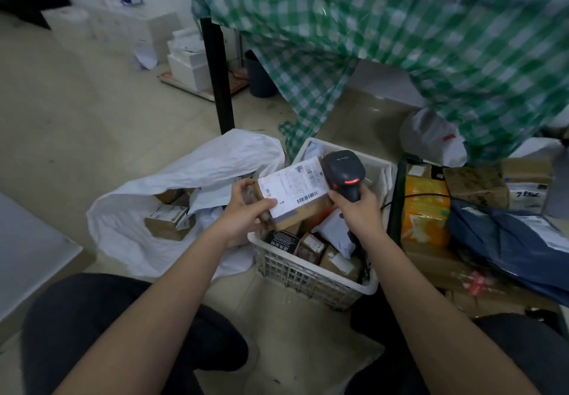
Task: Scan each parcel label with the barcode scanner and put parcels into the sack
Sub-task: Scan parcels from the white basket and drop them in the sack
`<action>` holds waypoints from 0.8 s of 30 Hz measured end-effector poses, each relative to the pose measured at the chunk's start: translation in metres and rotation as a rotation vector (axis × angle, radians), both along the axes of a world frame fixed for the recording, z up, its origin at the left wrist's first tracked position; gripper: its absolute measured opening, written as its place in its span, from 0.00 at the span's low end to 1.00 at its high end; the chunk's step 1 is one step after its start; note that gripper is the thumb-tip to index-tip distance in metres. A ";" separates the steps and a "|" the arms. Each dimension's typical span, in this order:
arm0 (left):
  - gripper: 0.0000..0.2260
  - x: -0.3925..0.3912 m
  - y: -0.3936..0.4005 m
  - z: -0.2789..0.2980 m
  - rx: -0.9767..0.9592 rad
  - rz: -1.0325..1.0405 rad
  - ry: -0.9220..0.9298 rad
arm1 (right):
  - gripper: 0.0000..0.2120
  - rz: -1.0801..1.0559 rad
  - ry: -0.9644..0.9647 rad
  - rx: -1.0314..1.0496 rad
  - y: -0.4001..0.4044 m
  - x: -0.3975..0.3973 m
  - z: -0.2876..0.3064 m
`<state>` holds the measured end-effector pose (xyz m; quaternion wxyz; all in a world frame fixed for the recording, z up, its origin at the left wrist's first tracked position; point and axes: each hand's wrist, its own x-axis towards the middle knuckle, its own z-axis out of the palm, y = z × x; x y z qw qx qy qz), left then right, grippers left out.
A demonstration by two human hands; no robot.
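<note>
So I hold the parcel [295,207] up over the white basket [311,274], with its label [292,188] facing up, so the scanner can read it. My left hand [246,213] has its fingers and thumb curled round the box's left end. My right hand [358,210] is wrapped tight round the handle of the barcode scanner [345,176], right beside the label; its red light glows. Open on the floor to my left lies the sack [129,222], boxes inside.

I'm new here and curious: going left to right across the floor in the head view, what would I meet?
White sack → left hand → held parcel → scanner → orange box → dark blue bag.
</note>
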<state>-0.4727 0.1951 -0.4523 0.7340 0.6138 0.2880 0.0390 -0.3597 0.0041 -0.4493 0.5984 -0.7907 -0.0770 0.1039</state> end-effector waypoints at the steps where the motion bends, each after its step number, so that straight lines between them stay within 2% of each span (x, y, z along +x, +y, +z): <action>1: 0.25 -0.002 0.004 -0.002 -0.013 0.043 -0.018 | 0.11 0.010 -0.025 -0.031 0.000 -0.001 0.000; 4: 0.25 -0.003 0.014 -0.008 -0.053 0.168 -0.069 | 0.08 0.019 -0.063 -0.074 0.000 -0.007 0.002; 8: 0.25 -0.003 0.020 -0.012 -0.039 0.238 -0.095 | 0.09 0.049 0.024 -0.094 -0.002 -0.013 0.002; 11: 0.25 -0.003 0.021 -0.012 -0.073 0.233 -0.119 | 0.10 0.130 0.033 -0.102 -0.007 -0.018 0.006; 15: 0.25 -0.001 0.021 -0.010 -0.008 0.186 -0.120 | 0.09 0.249 -0.058 -0.253 -0.015 -0.023 0.009; 20: 0.25 -0.003 0.021 -0.008 0.020 0.188 -0.119 | 0.07 0.289 -0.060 -0.324 -0.018 -0.024 0.012; 24: 0.25 -0.005 0.019 -0.006 0.036 0.185 -0.125 | 0.06 0.284 -0.056 -0.299 -0.019 -0.025 0.014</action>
